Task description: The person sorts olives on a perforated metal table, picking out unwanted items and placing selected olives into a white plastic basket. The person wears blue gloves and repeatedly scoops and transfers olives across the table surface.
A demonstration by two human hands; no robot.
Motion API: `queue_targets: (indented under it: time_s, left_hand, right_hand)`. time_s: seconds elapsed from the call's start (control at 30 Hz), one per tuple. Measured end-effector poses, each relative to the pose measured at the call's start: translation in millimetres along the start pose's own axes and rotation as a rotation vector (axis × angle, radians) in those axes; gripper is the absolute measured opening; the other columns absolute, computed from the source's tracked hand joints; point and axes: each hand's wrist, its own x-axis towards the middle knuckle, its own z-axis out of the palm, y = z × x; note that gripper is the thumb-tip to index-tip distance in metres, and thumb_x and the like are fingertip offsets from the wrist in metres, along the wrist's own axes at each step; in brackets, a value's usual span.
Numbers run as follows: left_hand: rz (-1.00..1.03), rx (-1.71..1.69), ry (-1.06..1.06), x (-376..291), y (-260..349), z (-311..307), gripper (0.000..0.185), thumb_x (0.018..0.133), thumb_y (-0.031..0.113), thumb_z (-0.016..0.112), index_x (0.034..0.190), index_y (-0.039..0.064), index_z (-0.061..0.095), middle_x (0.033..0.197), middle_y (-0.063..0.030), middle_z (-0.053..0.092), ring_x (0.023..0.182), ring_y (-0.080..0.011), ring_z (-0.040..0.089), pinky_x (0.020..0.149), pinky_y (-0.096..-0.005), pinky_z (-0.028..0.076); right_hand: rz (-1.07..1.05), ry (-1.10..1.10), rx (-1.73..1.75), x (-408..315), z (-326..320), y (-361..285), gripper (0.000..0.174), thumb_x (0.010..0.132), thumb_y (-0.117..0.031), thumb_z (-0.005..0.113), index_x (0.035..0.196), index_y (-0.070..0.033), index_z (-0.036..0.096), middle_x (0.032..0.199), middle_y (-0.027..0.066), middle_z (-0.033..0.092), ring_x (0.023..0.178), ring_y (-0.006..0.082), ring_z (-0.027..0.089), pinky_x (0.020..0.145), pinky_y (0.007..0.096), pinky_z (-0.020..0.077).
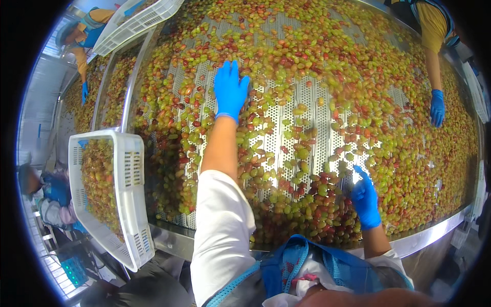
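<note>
Loose green and red grapes (pixel 285 61) lie scattered over a perforated metal conveyor bed (pixel 320 134) before me. My left hand (pixel 231 91), in a blue glove, reaches far across the bed with its palm down. Its fingers are spread a little at the edge of a dense band of grapes, and nothing shows in its grasp. Nearer my body, my right hand (pixel 365 199), gloved in blue too, hovers at or just above the grapes on the right. Its index finger points forward while the other fingers curl; whether they hold a grape is hidden.
A white plastic crate (pixel 134 203) of grapes and stems stands at the left edge. Another white crate (pixel 142 28) sits farther back. A metal rail (pixel 134 76) divides off the left side. Co-workers' gloved hands (pixel 437 108) reach in at right and far left. A metal rim (pixel 425 240) runs before me.
</note>
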Motion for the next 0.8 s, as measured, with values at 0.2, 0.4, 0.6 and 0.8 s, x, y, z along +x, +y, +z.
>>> queue_targets:
  time_s: [0.2, 0.4, 0.6, 0.8]
  left_hand:
    - [-0.416, -0.371, 0.372, 31.9, -10.0, 16.5, 0.036, 0.101, 0.017, 0.059, 0.132, 0.0, 0.063, 0.129, -0.0229, 0.064, 0.114, -0.0381, 0.064, 0.098, -0.0477, 0.052]
    - [-0.257, -0.266, 0.235, 14.4, -37.7, -6.9, 0.022, 0.094, 0.014, 0.068, 0.112, 0.004, 0.075, 0.107, -0.0175, 0.073, 0.095, -0.0328, 0.07, 0.083, -0.0421, 0.056]
    - [-0.036, 0.259, -0.109, 30.0, -28.6, 9.4, 0.014, 0.085, 0.012, 0.069, 0.094, 0.012, 0.079, 0.085, -0.0129, 0.072, 0.078, -0.0328, 0.068, 0.068, -0.0455, 0.055]
    - [-0.024, 0.543, -0.382, 62.6, -19.8, 17.6, 0.018, 0.091, 0.013, 0.064, 0.077, 0.014, 0.075, 0.078, -0.0099, 0.072, 0.076, -0.0274, 0.072, 0.063, -0.0395, 0.054]
  right_hand:
    - [-0.283, -0.184, -0.754, -41.0, 43.5, 10.9, 0.037, 0.105, -0.012, 0.049, 0.141, -0.004, 0.055, 0.07, -0.0073, 0.037, 0.058, 0.0028, 0.035, 0.053, 0.0188, 0.0294]
    - [0.309, 0.001, 0.09, -42.5, 54.4, 26.6, 0.035, 0.104, -0.019, 0.057, 0.134, -0.002, 0.058, 0.077, -0.0047, 0.048, 0.065, 0.0038, 0.045, 0.058, 0.017, 0.0392]
    - [0.395, -0.202, 0.124, -44.4, 76.5, 42.8, 0.036, 0.102, -0.017, 0.057, 0.134, -0.001, 0.058, 0.078, -0.0021, 0.052, 0.066, 0.0066, 0.047, 0.059, 0.0179, 0.0394]
    - [0.379, -0.172, 0.054, -46.4, 81.3, 56.4, 0.037, 0.102, -0.022, 0.057, 0.133, -0.002, 0.06, 0.075, -0.0025, 0.052, 0.065, 0.0063, 0.047, 0.058, 0.0196, 0.0381]
